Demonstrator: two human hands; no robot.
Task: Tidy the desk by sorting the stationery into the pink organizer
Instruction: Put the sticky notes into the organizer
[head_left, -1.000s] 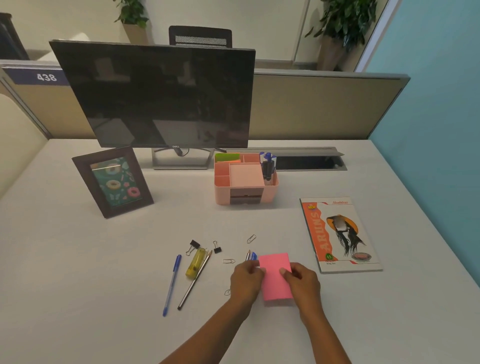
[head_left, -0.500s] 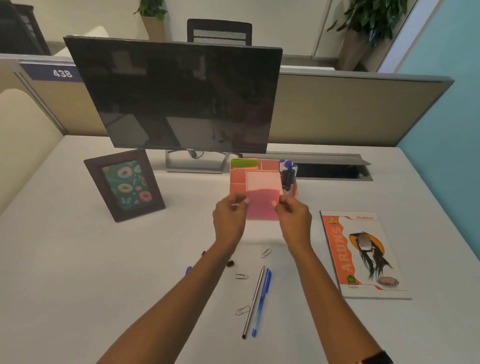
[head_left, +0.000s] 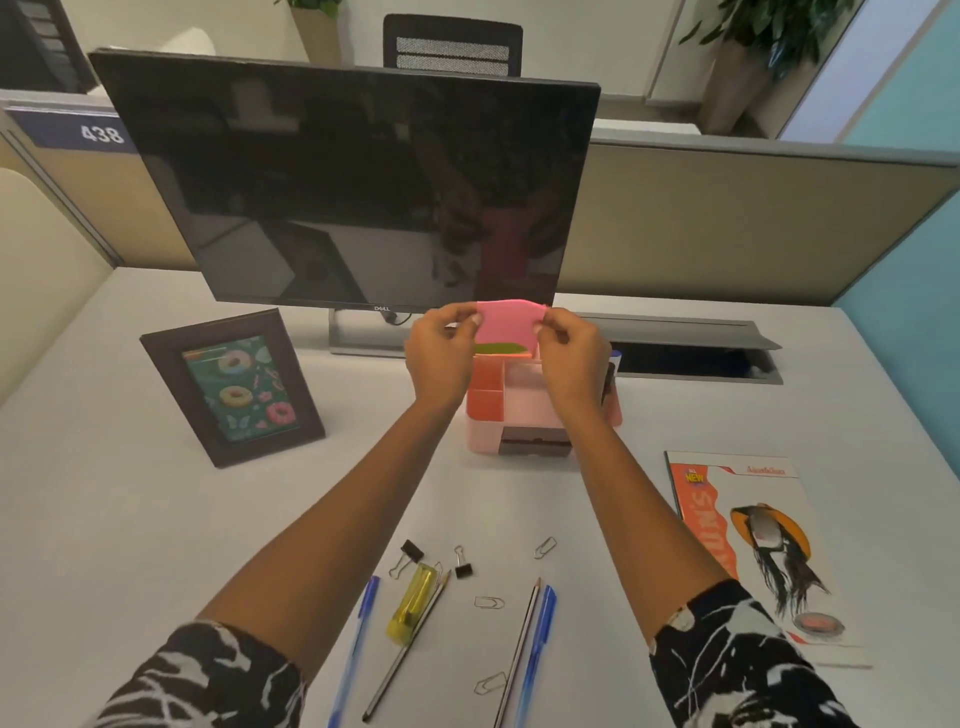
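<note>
Glossy black monitor screen (head_left: 358, 182), matt white desk (head_left: 130, 519), smooth pink plastic organizer (head_left: 485, 395), dark wood-look frame (head_left: 156, 358).

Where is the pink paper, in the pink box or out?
Out. The left hand and right hand pinch the pink paper by its top corners above the pink organizer, over the green pad.

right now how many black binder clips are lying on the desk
2. One binder clip lies just beyond the yellow highlighter; the other binder clip sits a little to its right. The left forearm crosses close by and could hide more.
</note>
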